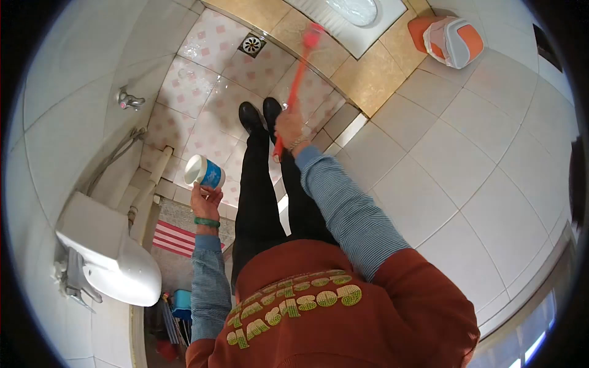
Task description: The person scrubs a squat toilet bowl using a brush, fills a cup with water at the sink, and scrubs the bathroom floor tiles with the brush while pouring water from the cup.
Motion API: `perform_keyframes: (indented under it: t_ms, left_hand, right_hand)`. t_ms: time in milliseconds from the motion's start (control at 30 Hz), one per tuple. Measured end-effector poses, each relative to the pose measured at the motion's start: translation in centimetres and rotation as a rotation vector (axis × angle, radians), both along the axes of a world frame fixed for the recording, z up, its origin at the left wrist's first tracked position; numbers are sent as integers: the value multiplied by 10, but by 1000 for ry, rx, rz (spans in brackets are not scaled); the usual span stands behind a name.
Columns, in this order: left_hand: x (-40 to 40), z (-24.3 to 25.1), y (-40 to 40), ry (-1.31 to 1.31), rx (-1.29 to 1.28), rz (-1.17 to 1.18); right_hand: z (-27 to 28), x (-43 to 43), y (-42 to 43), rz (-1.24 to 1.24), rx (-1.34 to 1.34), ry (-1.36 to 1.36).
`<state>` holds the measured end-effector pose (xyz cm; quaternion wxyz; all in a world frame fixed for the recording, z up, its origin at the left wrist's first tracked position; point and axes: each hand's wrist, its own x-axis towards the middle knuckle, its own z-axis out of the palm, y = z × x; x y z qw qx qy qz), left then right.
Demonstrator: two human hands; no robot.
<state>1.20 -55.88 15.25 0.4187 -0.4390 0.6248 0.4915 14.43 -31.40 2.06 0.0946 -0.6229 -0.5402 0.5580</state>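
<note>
A white tub with a blue printed band (210,175) is tilted in my left hand (205,202), its open mouth facing left. My right hand (289,126) is closed around the handle of a red long-handled toilet brush (298,80). The brush head, blurred, is over the yellow tiled ledge (299,37) beside a white squat toilet (359,32). Water lies in the toilet's bowl. Whether the bristles touch the ledge, I cannot tell.
A round floor drain (252,44) sits in the wet pink-patterned floor (202,85). On the left wall are a tap (130,100) and a white washbasin (122,276). An orange and white waste bin (460,42) stands far right. A striped mat (175,238) lies below the tub.
</note>
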Motion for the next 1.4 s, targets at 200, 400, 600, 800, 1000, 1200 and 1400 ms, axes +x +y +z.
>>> perform_keyframes:
  t_ms: [200, 400, 600, 800, 1000, 1200, 1400]
  left_hand:
    - [-2, 12, 20, 33, 109, 69]
    - [4, 15, 32, 192, 108, -2]
    - [23, 24, 21, 186, 34, 66]
    - [32, 21, -22, 248, -85, 161]
    - [44, -8, -71, 244, -220, 179]
    - [40, -38, -102, 252, -206, 220]
    - [31, -52, -111, 265, -159, 241]
  right_hand:
    - [16, -57, 12, 268, 36, 43]
    - [14, 9, 104, -99, -166, -37]
    - [6, -18, 19, 408, 98, -53]
    - [-13, -2, 0, 1008, 197, -170]
    - [-56, -32, -34, 1507, 12, -327]
    - [-122, -106, -27, 1761, 245, -286]
    - [-156, -84, 6, 1216, 365, -197]
